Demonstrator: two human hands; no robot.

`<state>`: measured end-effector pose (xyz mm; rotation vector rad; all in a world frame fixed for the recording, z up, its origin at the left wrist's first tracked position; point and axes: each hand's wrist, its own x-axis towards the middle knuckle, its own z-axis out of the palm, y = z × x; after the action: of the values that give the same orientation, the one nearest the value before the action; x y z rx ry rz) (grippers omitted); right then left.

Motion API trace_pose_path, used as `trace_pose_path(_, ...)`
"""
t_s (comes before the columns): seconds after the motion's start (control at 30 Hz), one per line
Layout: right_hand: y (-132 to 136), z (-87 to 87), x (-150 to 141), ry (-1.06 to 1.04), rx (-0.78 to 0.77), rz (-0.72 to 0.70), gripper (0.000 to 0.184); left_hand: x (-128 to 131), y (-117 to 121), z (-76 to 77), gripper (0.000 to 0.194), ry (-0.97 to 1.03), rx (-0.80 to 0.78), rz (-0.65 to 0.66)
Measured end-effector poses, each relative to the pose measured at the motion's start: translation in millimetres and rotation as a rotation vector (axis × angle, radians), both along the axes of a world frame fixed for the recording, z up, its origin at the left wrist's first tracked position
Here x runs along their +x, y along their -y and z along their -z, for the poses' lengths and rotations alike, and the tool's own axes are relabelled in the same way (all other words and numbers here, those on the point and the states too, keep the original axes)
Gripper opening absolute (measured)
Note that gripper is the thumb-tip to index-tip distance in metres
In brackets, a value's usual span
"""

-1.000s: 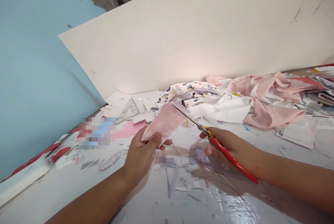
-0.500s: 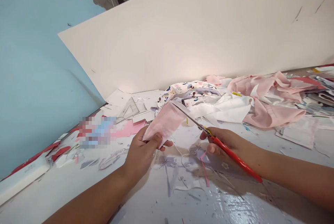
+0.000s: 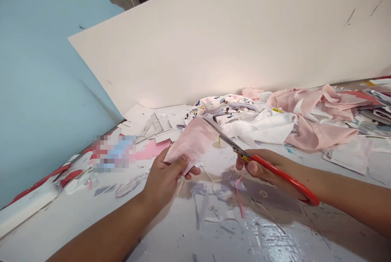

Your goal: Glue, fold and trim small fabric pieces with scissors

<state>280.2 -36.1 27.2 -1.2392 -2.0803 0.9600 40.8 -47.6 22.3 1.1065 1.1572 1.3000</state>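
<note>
My left hand [image 3: 168, 172] is closed on the lower end of a pale pink piece of fabric [image 3: 195, 140], thumb on top, holding it slanted above the table. In my right hand [image 3: 265, 166] are scissors [image 3: 284, 176] with red handles and metal blades. Their blades point up and left, and the tips meet the upper right edge of the fabric. Whether the blades are fully closed is hard to make out. Thin scraps, threads and a pink strip [image 3: 240, 197] lie on the table below my hands.
A floral cloth [image 3: 226, 101], white fabric [image 3: 262, 125] and pink fabric [image 3: 320, 132] are heaped at the back right. A clear set square [image 3: 152, 125] lies on paper at back left. A white board [image 3: 214, 42] stands behind. Red scraps [image 3: 71, 177] edge the left.
The scissors have rolled, so the red handle loop shows more and its end sits farther right. My left hand and the pink fabric have shifted only slightly.
</note>
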Motion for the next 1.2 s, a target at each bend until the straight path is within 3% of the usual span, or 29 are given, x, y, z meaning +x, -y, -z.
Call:
trace_pose_path(0.27,-0.9,2.8,3.2,0.050,-0.036,-0.026,0.052,-1.2,-0.5,0.7,0.018,-0.019,0.008,0.019)
trace_pose_path(0.53,1.2,5.3,-0.6,-0.037,-0.070,-0.070,0.056,-1.7,0.4,2.2,0.015,-0.018,0.033,0.032)
trace_pose_path(0.8,-1.3,7.4,-0.9,-0.054,-0.093,-0.059,0.037,-1.2,1.0,2.0,0.016,-0.017,0.040,0.036)
trace_pose_path(0.93,-3.6,12.3,-1.9,-0.077,-0.226,-0.028,0.033,-2.0,1.4,1.5,0.018,-0.027,0.031,0.016)
trace_pose_path(1.2,-6.4,10.7,-0.1,-0.018,-0.084,-0.063,0.022,-1.6,1.7,-0.9,0.019,-0.046,0.035,0.006)
